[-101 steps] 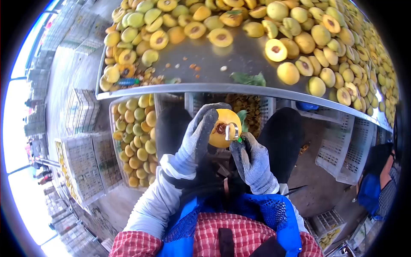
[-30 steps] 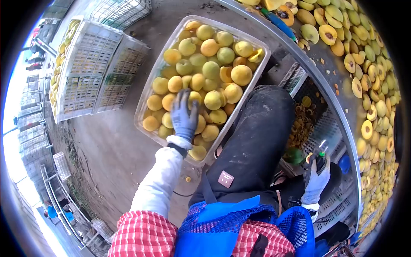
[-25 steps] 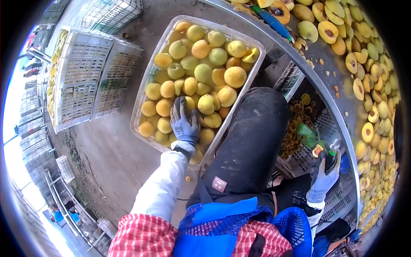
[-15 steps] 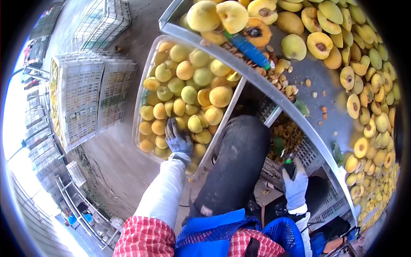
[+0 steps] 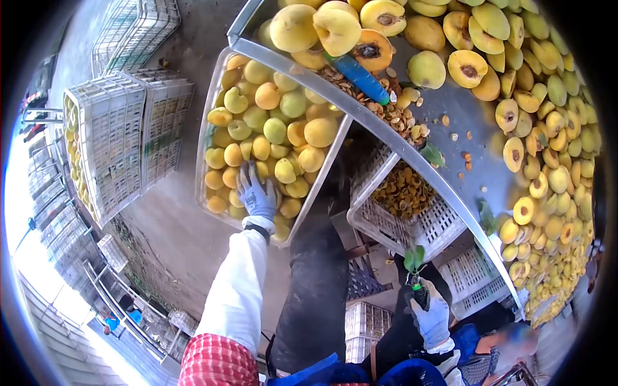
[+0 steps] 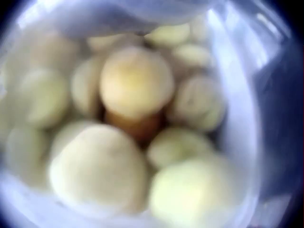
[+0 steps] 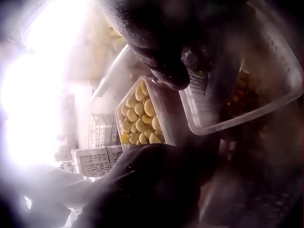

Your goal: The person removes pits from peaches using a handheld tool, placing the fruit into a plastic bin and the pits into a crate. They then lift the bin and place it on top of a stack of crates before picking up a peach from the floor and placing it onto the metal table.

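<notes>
In the head view my gloved left hand (image 5: 259, 198) rests with spread fingers on the whole yellow peaches (image 5: 275, 130) in a pale plastic crate (image 5: 320, 204). The left wrist view is blurred; peaches (image 6: 137, 81) lie close below the hand, whose glove crosses the top edge. My gloved right hand (image 5: 432, 317), held low to the right, grips a pitting tool (image 5: 417, 287) with a green collar and a small metal loop. A green leaf (image 5: 414, 258) shows just beyond its tip. In the right wrist view the dark glove (image 7: 156, 52) covers most of the tool.
A metal-edged table (image 5: 412, 151) bears many halved peaches (image 5: 467, 68), stone fragments and a blue-handled tool (image 5: 360, 78). Beneath it stands a crate (image 5: 438, 226) of small brown-yellow pieces. Stacked crates (image 5: 109, 145) stand at left; another person (image 5: 492, 347) sits at lower right.
Earlier both hands were at a peach half with the tool. The view has since turned left, the left hand has come down onto the crated peaches, and the right hand has lowered with the tool.
</notes>
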`<state>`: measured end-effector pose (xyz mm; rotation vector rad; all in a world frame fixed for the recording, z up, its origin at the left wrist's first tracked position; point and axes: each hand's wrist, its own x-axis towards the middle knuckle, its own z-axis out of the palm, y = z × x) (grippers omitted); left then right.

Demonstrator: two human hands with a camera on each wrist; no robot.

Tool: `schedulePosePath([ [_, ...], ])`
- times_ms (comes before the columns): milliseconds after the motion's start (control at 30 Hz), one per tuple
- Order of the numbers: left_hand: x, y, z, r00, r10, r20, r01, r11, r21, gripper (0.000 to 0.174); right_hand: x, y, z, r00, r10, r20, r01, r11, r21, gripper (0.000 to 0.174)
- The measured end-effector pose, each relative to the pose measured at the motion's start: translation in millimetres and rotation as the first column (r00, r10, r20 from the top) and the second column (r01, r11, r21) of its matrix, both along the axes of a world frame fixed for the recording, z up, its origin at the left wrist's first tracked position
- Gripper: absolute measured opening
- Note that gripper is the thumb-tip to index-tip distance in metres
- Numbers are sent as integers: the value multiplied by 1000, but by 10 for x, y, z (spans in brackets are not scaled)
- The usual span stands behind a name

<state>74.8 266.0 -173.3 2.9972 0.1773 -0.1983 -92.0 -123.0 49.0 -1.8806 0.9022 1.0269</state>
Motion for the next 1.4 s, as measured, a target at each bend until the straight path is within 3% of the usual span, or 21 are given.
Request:
schedulePosePath([
  [33,84,-65,104,997,6,74,-1,998,-70,46,-17,19,63,999,-40,-22,41,999,28,45],
  [133,354,-299,104,968,48,246,32,950,-311,44,192,156,306,931,-304,-201,325,942,83,42],
  [200,385,-410,-190,986,-3,169,24,992,-121,52,28,168,179,949,-261,-179,282,953,106,40],
  [300,231,-582,-519,958,77,276,-67,997,-46,55,65,257,100,941,-223,-254,260,958,121,40],
  [400,156,-568,-622,970,72,233,-68,997,-27,54,30,320,-115,922,-269,-279,317,938,140,38],
  [467,104,-546,-726,971,34,236,-39,999,14,54,22,324,-293,949,-189,-254,230,963,142,38],
  [667,153,-517,-585,975,-38,219,39,999,0,57,203,250,-240,965,-231,-124,251,953,172,40],
  [733,219,-560,-384,981,-80,175,66,994,82,56,167,20,-67,927,-287,-240,357,869,342,37],
  [767,254,-574,-226,985,-59,160,73,994,-84,54,153,-98,21,903,-302,-307,411,814,410,36],
  [800,302,-703,-53,975,144,168,-94,957,-274,50,158,-203,132,729,-435,-528,677,571,465,34],
  [867,351,-1143,498,962,167,216,-118,968,-221,44,-57,-292,203,704,-580,-410,693,433,577,34],
  [900,418,-1526,800,958,126,260,-15,921,-389,42,-178,-313,203,681,-639,-357,677,364,640,34],
  [933,431,-1967,1108,948,94,305,90,838,-538,40,-322,-324,199,663,-679,-314,684,380,623,35],
  [1000,534,-2755,1646,932,-189,311,353,676,-647,35,-581,-330,209,620,-751,-229,704,402,585,36],
  [1033,592,-3143,1783,948,-258,187,308,592,-745,35,-604,-394,260,712,-692,-119,624,546,559,37],
  [1067,715,-3505,1899,931,-363,35,283,660,-696,49,-727,-439,260,733,-677,-66,593,589,549,38],
  [1100,807,-3874,1785,939,-344,28,255,636,-728,52,-882,-462,204,755,-656,-12,558,633,537,39],
  [1133,928,-4192,1736,938,-339,-71,203,706,-679,61,-996,-500,190,776,-629,40,521,676,521,40],
  [1167,1037,-4496,1724,922,-365,-128,236,794,-561,68,-770,-624,432,635,-762,-131,674,462,577,39],
  [1267,993,-5031,1382,890,-421,-174,329,858,-394,69,-1031,-772,395,494,-847,-197,755,305,581,35],
  [1400,566,-5030,1298,838,-523,-157,397,781,-481,61,-927,-1238,461,597,-800,-62,714,494,497,31],
])
